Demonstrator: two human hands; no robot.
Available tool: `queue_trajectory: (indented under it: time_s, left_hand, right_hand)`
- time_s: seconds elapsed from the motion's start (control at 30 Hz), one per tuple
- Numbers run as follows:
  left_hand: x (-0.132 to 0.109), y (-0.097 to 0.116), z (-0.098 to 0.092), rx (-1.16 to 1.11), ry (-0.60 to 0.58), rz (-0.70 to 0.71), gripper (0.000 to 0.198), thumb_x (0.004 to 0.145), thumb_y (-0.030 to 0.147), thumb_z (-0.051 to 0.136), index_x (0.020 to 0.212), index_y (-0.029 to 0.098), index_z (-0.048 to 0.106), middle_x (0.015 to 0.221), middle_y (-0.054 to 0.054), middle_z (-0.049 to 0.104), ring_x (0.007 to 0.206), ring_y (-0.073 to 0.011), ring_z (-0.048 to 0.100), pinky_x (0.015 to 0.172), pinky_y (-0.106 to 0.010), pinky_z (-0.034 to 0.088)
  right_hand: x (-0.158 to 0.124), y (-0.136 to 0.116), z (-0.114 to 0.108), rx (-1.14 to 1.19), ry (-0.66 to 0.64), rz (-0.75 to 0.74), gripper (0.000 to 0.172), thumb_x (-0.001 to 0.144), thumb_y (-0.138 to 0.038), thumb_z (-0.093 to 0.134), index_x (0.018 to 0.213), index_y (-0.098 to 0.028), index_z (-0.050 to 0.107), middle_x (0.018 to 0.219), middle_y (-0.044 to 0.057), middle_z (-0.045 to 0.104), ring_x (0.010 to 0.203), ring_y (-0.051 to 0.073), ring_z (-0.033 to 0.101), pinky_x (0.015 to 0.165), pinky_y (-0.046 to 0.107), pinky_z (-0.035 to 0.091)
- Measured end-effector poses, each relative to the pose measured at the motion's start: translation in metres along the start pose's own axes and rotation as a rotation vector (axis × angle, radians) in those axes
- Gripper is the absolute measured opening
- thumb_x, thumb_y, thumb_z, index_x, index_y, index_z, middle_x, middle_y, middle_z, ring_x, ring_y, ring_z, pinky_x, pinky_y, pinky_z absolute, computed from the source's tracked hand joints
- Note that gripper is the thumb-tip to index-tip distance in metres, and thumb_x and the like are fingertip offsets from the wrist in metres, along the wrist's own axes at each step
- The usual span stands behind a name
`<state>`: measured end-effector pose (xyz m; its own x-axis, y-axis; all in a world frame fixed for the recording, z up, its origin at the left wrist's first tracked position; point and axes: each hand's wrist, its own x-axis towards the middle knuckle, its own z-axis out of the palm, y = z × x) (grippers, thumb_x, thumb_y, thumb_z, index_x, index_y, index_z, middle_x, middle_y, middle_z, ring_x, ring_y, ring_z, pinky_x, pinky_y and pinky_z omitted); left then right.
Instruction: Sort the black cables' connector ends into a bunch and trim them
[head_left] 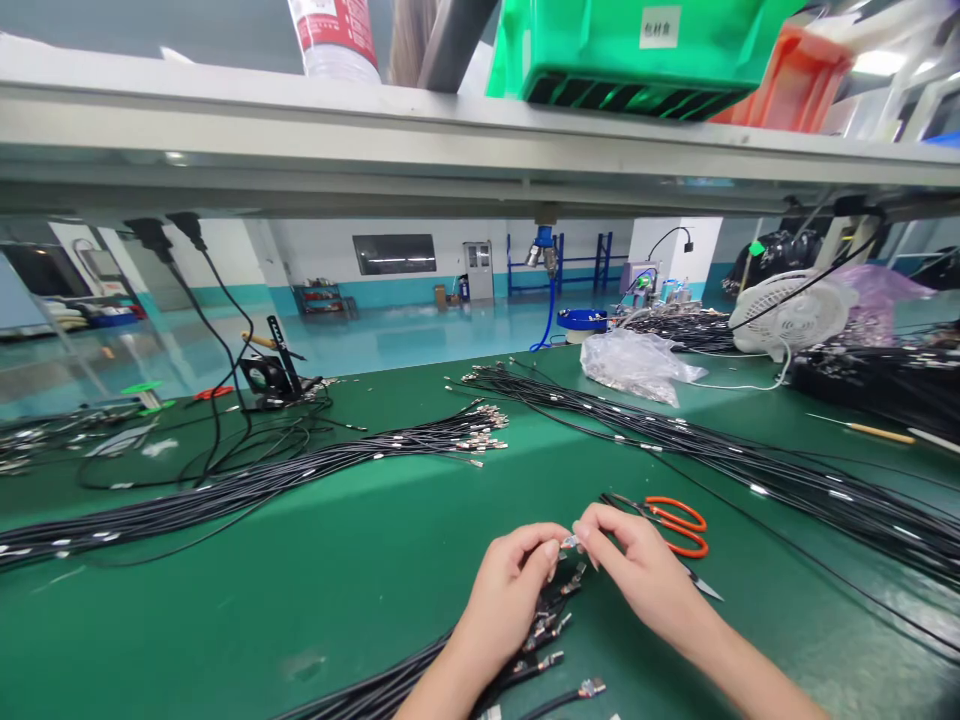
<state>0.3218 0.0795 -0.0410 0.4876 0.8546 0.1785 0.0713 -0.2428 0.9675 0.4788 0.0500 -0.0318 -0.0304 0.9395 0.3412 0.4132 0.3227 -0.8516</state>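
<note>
Fingertips of my left hand (514,580) and my right hand (637,560) meet over a small metal cable connector (571,542). Both hands pinch it, the left on its cable side and the right at its other end. Below them lies a bundle of black cables (420,670) with metal ends, partly hidden by my left forearm. One loose cable end (592,688) points right near the bottom edge. Just behind my right hand are scissors with orange handles (686,515). A pointed metal blade (705,585) shows beside my right wrist.
Black cable bundles lie at left (225,500) and right (720,450) on the green table (225,620). Behind are a clear plastic bag (637,362), a white fan (795,310) and a small black fan (270,378). A shelf (450,130) with a green bin (645,50) spans overhead.
</note>
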Motion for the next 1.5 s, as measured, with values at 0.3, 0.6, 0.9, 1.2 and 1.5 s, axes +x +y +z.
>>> queue_trajectory:
  time_s: [0.3, 0.6, 0.9, 1.2, 1.5]
  left_hand:
    - [0.001, 0.005, -0.002, -0.041, 0.021, 0.029, 0.024, 0.077, 0.034, 0.055, 0.078, 0.013, 0.066, 0.074, -0.005, 0.060, 0.070, -0.0161, 0.050, 0.068, -0.025, 0.040]
    - [0.000, 0.005, -0.001, 0.024, 0.045, 0.025, 0.020, 0.073, 0.031, 0.060, 0.071, 0.013, 0.067, 0.066, -0.002, 0.054, 0.061, -0.0123, 0.046, 0.058, -0.021, 0.036]
    - [-0.001, 0.008, -0.004, -0.001, 0.016, 0.028, 0.018, 0.075, 0.027, 0.057, 0.073, 0.014, 0.069, 0.066, -0.002, 0.053, 0.062, -0.0123, 0.045, 0.060, -0.021, 0.035]
    - [0.000, 0.007, 0.000, -0.077, 0.042, 0.013, 0.017, 0.071, 0.029, 0.061, 0.068, 0.013, 0.068, 0.062, -0.001, 0.052, 0.058, -0.0107, 0.042, 0.056, -0.021, 0.034]
    - [0.010, -0.003, -0.011, -0.434, 0.301, -0.083, 0.023, 0.068, 0.032, 0.065, 0.077, 0.011, 0.066, 0.049, 0.006, 0.036, 0.045, -0.0046, 0.026, 0.042, -0.018, 0.017]
  right_hand:
    - [-0.001, 0.000, 0.001, 0.007, 0.002, -0.018, 0.031, 0.086, -0.034, 0.041, 0.060, -0.019, 0.042, 0.058, -0.003, 0.039, 0.058, 0.014, 0.039, 0.055, 0.022, 0.033]
    - [-0.002, -0.004, 0.001, -0.016, -0.011, -0.009, 0.034, 0.086, -0.040, 0.039, 0.059, -0.019, 0.040, 0.058, -0.003, 0.039, 0.058, 0.014, 0.040, 0.056, 0.023, 0.034]
    - [-0.001, 0.000, 0.001, 0.007, 0.002, -0.016, 0.032, 0.087, -0.036, 0.041, 0.059, -0.019, 0.041, 0.058, -0.004, 0.039, 0.058, 0.014, 0.040, 0.056, 0.023, 0.034]
    - [-0.004, -0.003, 0.003, -0.010, 0.000, -0.013, 0.033, 0.086, -0.038, 0.040, 0.059, -0.019, 0.041, 0.057, -0.003, 0.039, 0.057, 0.014, 0.040, 0.054, 0.022, 0.033]
    - [-0.026, -0.019, -0.013, 0.093, 0.191, -0.145, 0.019, 0.085, -0.038, 0.047, 0.094, -0.023, 0.054, 0.091, 0.008, 0.058, 0.089, 0.024, 0.053, 0.078, 0.032, 0.042]
